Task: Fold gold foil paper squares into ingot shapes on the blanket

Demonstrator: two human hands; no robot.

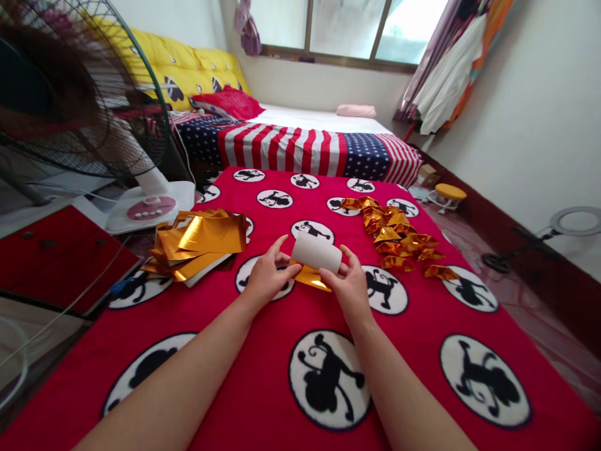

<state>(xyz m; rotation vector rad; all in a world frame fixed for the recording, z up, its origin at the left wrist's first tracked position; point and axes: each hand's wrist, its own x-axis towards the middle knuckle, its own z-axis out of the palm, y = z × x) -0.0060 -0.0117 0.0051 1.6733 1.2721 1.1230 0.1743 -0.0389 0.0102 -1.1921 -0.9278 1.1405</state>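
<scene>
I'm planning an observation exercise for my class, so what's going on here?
A person's left hand and right hand hold a gold-and-white sheet between them. It is curled over, white side outward, with gold showing along the near edge. A loose pile of gold sheets lies to the left on the red cloth, and a cluster of folded gold pieces lies farther off to the right.
</scene>
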